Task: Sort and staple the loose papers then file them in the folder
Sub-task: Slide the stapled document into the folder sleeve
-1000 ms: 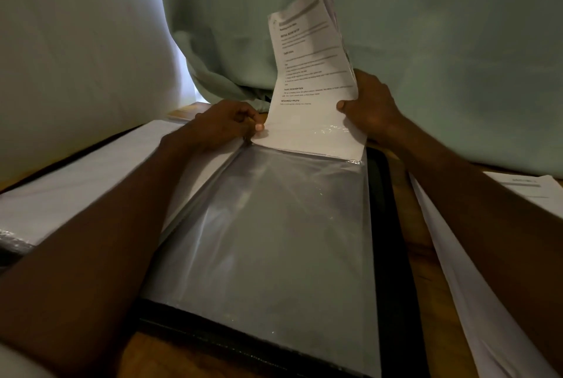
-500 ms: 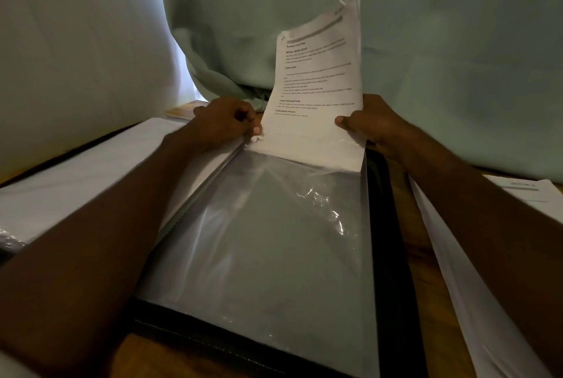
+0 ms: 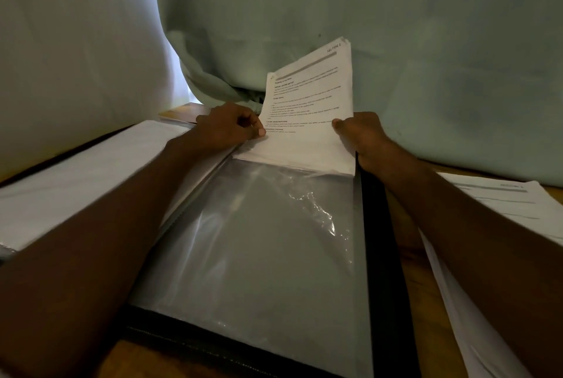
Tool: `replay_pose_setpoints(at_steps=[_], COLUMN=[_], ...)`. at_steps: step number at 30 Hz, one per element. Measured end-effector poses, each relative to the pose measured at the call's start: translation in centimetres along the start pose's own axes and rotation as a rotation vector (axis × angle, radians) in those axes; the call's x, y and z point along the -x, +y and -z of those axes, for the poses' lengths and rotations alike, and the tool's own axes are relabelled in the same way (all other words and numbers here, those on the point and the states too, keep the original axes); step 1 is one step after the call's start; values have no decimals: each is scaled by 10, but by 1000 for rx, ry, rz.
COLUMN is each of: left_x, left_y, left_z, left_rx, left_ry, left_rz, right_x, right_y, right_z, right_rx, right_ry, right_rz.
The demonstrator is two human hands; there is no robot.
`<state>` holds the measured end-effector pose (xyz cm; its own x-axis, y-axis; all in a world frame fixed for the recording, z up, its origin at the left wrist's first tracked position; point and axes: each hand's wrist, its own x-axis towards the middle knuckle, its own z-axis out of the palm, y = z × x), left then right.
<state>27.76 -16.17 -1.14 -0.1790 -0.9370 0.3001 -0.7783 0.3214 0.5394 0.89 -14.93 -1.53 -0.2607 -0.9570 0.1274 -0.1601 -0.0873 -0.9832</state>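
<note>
**Printed sheets partway into clear sleeve**

Left hand (image 3: pixel 227 127) pinching sleeve mouth beside the stack; white printed papers (image 3: pixel 307 109) upright, lower edge inside the folder (image 3: pixel 380 255) pocket; right hand (image 3: pixel 362 136) clamped on the papers' right edge; more loose sheets (image 3: pixel 499 203) far right.

Dim overall, daylight leaking through a curtain gap (image 3: pixel 182 72) at upper left, glare on the plastic sleeve (image 3: pixel 323 210), wide-angle bending at edges, forearms soft.
</note>
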Motion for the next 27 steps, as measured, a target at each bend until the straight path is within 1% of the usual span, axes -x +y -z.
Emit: replay_pose_setpoints(at_steps=[2,5,8,9,11,12,13,14,15,17,19,21,23,26,27], left_x=[-2,0,4,4,4,5,6,9,12,14,14,11,8,8,8], left_y=[8,25,41,46,54,58,60,62,63,58,52,49,48,52,53], left_z=[-6,-17,-27,-29,-29,-29,-30,-32,-37,-48,-55,-56,-55,-57,-58], left_rx=[-92,-264,-442,-446,-339,-255,-190,-179,-237,-368,-326,-296,-319,-277,-241], left_ry=[46,72,115,135,165,142,80,4,-68,-178,-256,-284,-277,-261,-243], left_rz=[-31,-113,-131,-155,-239,-297,-346,-390,-412,-382,-312,-306,-338,-365,-364], right_x=[0,-1,-4,-4,-5,-5,-6,-6,-7,-6,-8,-11,-14,-12,-12], right_y=[-1,-8,-12,-13,-13,-13,-12,-11,-10,-9,-9,-9,-10,-14,-15], right_z=[-2,0,6,9,12,12,12,12,13,14,17,21,25,29,31], right_rx=[-57,-157,-269,-295,-308,-300,-291,-287,-287,-234,-92,63,179,220,214], right_ry=[15,8,-45,-65,-83,-75,-67,-64,-72,-89,-70,-62,-102,-225,-237], right_rz=[12,-9,-129,-179,-231,-239,-240,-239,-239,-236,-208,-175,-174,-226,-226])
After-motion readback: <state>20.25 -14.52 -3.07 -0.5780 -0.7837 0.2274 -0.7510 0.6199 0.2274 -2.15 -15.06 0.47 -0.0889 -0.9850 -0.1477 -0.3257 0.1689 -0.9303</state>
